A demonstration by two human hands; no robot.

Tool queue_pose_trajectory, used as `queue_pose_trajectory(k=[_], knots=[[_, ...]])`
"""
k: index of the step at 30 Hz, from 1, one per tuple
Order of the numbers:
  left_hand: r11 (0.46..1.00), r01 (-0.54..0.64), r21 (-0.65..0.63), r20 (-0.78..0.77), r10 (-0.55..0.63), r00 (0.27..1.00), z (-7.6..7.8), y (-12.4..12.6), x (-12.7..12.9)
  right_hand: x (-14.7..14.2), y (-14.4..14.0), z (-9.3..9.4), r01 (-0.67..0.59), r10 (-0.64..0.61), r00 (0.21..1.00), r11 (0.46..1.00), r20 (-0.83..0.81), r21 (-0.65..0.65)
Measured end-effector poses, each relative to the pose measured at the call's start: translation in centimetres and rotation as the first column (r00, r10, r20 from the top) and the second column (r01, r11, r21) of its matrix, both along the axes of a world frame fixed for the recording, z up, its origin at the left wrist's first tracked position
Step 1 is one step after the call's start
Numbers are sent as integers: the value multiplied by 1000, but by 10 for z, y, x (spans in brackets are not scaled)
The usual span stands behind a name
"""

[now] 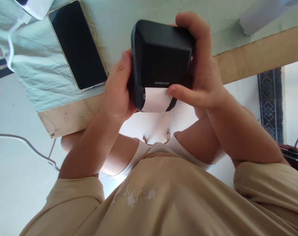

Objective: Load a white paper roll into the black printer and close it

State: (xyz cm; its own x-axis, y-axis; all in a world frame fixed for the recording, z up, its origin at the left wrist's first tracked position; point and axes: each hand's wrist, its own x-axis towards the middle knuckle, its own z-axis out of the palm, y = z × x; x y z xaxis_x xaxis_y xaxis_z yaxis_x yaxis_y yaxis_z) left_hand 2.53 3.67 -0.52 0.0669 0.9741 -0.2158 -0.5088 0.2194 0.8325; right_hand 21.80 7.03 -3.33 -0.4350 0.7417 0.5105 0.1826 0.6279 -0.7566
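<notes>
A black label printer (163,62) marked NIIMBOT is held up between both hands, over the near edge of the table. White label paper (155,100) sticks out of its near end. My left hand (119,88) is closed around the printer's left side, thumb along the edge. On the right side my right hand (203,72) grips it, with its thumb resting at the corner of the paper and its fingers curled over the far right corner. The printer's underside and several fingertips are hidden.
A phone with a dark screen (77,46) lies on the green cloth (114,19), left of the printer. A white device with a cable (35,6) sits at the top left. At the top right stands a pale cylinder (264,16). The table's wooden edge (252,55) runs across above my legs.
</notes>
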Motion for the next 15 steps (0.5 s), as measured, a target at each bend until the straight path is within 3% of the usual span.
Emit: queue_pose_trajectory(k=[2, 4, 10, 15], knots=[[988, -152, -15, -35, 151, 988, 1, 0, 2, 0, 2, -3, 25, -25, 1000, 999, -8, 27], [976, -217, -4, -64, 216, 974, 0, 1, 5, 0, 3, -5, 15, -13, 999, 998, -35, 63], [978, -188, 86, -8, 189, 982, -4, 4, 12, 3, 6, -4, -113, 114, 990, 993, -82, 24], [1000, 5, 30, 26, -6, 1000, 4, 2, 0, 5, 5, 1, -164, 155, 982, 983, -107, -82]])
